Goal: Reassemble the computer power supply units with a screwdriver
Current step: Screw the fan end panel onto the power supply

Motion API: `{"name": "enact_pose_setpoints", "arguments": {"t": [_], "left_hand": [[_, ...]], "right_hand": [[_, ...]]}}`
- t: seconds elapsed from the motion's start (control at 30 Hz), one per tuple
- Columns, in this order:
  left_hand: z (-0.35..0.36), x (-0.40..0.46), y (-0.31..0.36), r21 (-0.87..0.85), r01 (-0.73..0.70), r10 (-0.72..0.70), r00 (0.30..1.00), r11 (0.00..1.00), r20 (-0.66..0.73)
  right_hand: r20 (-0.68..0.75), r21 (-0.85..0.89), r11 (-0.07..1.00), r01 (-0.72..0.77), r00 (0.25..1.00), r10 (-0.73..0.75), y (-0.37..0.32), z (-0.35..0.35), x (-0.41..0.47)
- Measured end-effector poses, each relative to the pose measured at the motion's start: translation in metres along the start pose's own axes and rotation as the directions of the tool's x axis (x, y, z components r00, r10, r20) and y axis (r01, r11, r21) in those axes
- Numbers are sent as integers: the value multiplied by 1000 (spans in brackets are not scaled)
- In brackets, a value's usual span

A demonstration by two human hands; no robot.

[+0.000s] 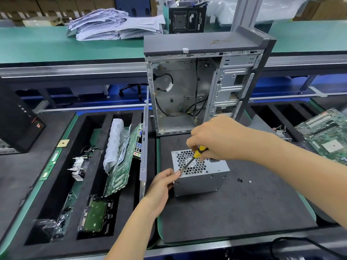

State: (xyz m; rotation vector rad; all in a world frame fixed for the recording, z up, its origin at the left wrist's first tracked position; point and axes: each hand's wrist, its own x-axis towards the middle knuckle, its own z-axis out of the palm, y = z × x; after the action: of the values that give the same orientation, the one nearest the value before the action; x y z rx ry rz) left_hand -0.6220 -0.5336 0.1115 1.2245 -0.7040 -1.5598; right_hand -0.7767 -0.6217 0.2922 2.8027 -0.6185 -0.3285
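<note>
Head view: power supply unit (200, 173) sits just before the open computer case (202, 85), a stiff, weighty metal box with sharp edges; left hand (161, 186) pinches its near corner, right hand (216, 139) grips the screwdriver (193, 158)

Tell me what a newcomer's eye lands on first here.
At centre, the right hand grips a yellow-handled screwdriver, tip at the near-left corner of a grey power supply, where the left hand pinches. Behind stands an open computer case.
</note>
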Motion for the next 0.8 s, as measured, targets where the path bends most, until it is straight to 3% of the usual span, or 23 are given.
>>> {"name": "enact_pose_setpoints", "arguments": {"t": [0.67,0.8], "left_hand": [[0,-2,4,24,0,0,1000,1000,12],[1,-3,5,49,-8,8,1000,999,8]], "right_hand": [[16,5,1000,-9,1000,9,-1,-3,7],[47,-101,994,-35,998,40,-7,-11,10]]}}
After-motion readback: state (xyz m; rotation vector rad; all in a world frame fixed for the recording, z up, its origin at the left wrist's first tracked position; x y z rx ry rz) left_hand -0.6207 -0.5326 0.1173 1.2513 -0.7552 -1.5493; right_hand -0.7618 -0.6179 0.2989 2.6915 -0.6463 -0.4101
